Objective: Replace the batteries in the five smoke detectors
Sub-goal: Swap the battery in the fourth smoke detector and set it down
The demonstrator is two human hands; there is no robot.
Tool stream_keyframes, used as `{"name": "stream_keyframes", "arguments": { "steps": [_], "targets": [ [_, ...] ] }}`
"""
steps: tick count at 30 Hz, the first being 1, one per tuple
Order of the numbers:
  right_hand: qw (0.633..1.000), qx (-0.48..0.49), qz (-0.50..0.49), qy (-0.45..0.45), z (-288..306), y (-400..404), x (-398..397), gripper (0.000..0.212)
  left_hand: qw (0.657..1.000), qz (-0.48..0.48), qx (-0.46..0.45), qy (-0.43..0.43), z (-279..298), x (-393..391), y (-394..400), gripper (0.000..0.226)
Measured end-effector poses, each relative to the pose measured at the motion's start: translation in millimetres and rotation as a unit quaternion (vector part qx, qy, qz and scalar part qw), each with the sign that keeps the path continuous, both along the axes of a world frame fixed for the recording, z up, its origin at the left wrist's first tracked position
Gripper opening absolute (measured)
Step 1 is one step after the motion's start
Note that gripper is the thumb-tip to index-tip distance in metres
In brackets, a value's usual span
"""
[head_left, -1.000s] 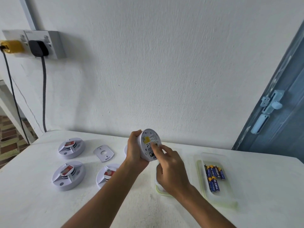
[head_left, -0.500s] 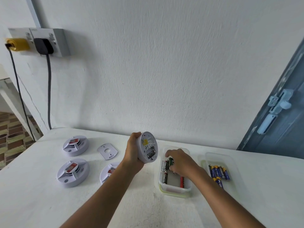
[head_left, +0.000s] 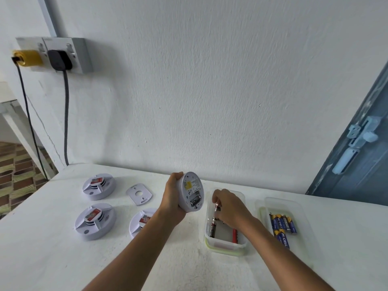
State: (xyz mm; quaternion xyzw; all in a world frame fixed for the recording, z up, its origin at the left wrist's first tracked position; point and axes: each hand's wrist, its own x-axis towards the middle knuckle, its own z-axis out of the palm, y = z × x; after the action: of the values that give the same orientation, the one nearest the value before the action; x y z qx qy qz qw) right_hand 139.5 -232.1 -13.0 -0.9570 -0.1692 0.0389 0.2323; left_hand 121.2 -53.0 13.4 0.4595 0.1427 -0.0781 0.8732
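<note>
Nearest, two bare forearms reaching forward over the white painted counter (head_left: 52, 259).

Left hand (head_left: 172, 198), fingers wrapped round the rim of a round white plastic smoke detector (head_left: 192, 191), lifted clear of the counter and tilted with its back towards the camera; yellow label up top, open battery bay below with one black battery (head_left: 195, 201) seated in it.

Right hand (head_left: 228, 206) down inside a clear plastic tub with a pale green rim (head_left: 225, 247), just right of the held detector; fingertips bent over a small dark battery (head_left: 217, 207), but pinched or merely touched, cannot tell. In the same tub, a black battery (head_left: 212, 228) along the left wall and a red battery (head_left: 234, 235) nearer the right.

Further right, a second clear plastic tray (head_left: 302, 211) with a cluster of blue-and-yellow batteries (head_left: 282, 226) lying in it.

On the left of the counter, three more round white smoke detectors face up, each with a red-and-white sticker: one near-left (head_left: 95, 221), one partly hidden behind the left forearm (head_left: 141, 222), one further back (head_left: 98, 186). Between the back one and the left hand, a flat white oval mounting plate (head_left: 139, 194) with a round hole.

Beyond, a rough white wall (head_left: 210, 80); at upper left a white double socket (head_left: 60, 54) carrying a yellow plug (head_left: 27, 57) and a black plug (head_left: 59, 59), cables hanging down. At far right, a blue-grey door (head_left: 361, 160) with a pale latch.
</note>
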Motion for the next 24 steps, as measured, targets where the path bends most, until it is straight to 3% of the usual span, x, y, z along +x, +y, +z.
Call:
{"name": "stream_keyframes", "arguments": {
  "steps": [3,6,8,11,15,17,20,24],
  "targets": [
    [0.987,0.149,-0.065,-0.008,3,-3,2,0.023,1.000,0.004,-0.004,0.003,1,1,1,0.031],
    [0.931,0.331,-0.127,-0.084,15,0,-3,0.025,1.000,0.006,-0.009,0.004,3,0,0,0.032],
    [0.897,0.405,-0.118,-0.129,27,5,-10,0.023,1.000,0.004,-0.017,0.007,6,-1,-2,0.033],
    [0.884,0.440,-0.054,-0.147,38,15,-22,0.018,0.999,-0.010,-0.039,0.009,10,-3,-6,0.037],
    [0.904,0.372,0.040,-0.208,32,28,-31,0.022,0.997,-0.025,-0.071,0.018,18,-7,-9,0.052],
    [0.913,0.363,0.064,-0.172,31,31,-35,0.020,0.996,-0.026,-0.086,0.021,19,-7,-9,0.058],
    [0.920,0.380,0.041,-0.092,36,33,-39,0.024,0.996,-0.039,-0.078,0.017,21,-10,-7,0.048],
    [0.890,0.435,-0.113,0.080,50,33,-38,0.067,0.997,-0.043,-0.067,0.010,23,-12,-7,0.049]
  ]
}}
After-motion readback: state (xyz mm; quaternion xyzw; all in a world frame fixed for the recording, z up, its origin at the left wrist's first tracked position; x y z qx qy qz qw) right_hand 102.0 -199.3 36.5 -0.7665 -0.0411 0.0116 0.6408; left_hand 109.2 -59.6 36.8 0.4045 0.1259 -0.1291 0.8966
